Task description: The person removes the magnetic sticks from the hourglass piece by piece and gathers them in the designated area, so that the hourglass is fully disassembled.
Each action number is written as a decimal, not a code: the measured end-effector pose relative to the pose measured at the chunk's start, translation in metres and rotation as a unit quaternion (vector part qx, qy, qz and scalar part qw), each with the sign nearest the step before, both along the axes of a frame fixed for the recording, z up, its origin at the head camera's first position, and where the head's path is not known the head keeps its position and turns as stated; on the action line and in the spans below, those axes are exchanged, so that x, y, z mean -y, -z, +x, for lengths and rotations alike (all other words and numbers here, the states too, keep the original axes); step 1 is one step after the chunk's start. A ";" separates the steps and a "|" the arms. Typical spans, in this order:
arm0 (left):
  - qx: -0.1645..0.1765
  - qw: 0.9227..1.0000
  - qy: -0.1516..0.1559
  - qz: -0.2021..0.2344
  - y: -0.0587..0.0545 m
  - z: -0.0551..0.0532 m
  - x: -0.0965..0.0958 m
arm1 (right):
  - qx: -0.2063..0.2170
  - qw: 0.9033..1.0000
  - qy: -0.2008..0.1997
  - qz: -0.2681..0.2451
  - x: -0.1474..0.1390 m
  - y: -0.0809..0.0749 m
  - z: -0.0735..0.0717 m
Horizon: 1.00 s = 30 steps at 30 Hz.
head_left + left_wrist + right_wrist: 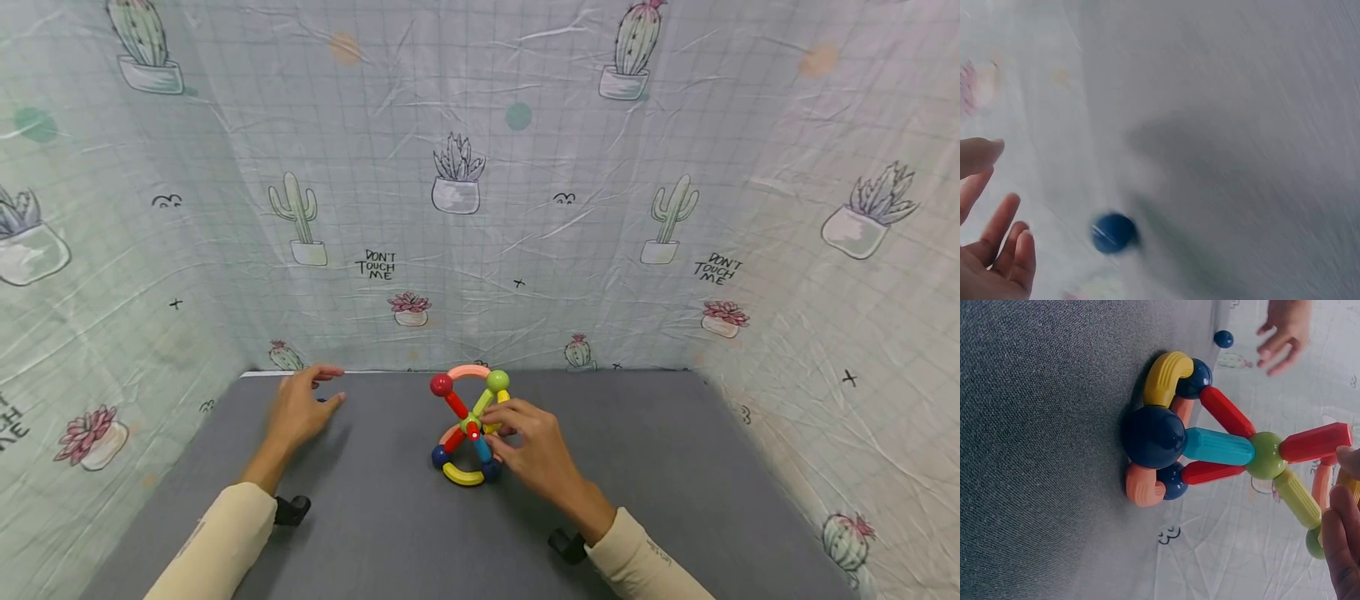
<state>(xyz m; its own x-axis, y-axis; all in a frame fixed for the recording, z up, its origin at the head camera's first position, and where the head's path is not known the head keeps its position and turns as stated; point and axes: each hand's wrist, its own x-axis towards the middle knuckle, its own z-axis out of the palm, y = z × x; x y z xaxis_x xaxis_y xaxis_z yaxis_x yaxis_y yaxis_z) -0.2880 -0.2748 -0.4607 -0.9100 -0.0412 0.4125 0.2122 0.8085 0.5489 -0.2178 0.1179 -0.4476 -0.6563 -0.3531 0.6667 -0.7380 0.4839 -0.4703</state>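
A magnetic stick-and-ball model stands mid-table, with a light-green ball [1267, 455] at its centre and straight sticks spreading from it. Curved sticks, such as a yellow one [463, 475], link the dark blue balls [1154, 436] at its base. Up top are a red ball [442, 384] and another green ball [498, 381]. My right hand [531, 443] pinches a yellow curved stick [1351, 481] at the upper side, beside the free end of a red stick [1317, 442]. My left hand [302, 408], fingers spread, is near a loose blue ball [1113, 233], not touching it.
The grey tabletop [390, 533] ends at a back edge against a hanging cactus-print cloth [510, 233], which also rises at both sides. A black wrist-camera mount [292, 510] juts from the left wrist, and a similar mount [567, 546] from the right.
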 end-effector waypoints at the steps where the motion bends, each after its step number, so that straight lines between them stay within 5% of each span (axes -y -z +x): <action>1: -0.004 1.000 0.013 0.009 -0.005 0.001 -0.007 | 0.001 1.000 0.000 -0.001 0.000 0.000 0.000; 6: 0.023 0.992 0.095 0.085 -0.031 0.008 -0.048 | 0.006 1.000 0.003 -0.002 -0.001 0.000 0.000; 13: 0.110 0.960 0.191 0.171 -0.052 0.017 -0.097 | 0.003 1.000 0.014 0.009 -0.001 0.002 0.001; 19: 0.185 0.926 0.246 0.217 -0.054 0.017 -0.123 | 0.010 1.000 -0.024 -0.002 0.002 0.003 0.001; 23: 0.204 0.910 0.273 0.234 -0.050 0.016 -0.133 | 0.015 0.999 -0.042 -0.001 0.006 0.005 0.000; 30: 0.192 0.904 0.294 0.245 -0.041 0.014 -0.141 | 0.004 1.000 -0.027 0.010 0.011 0.006 0.001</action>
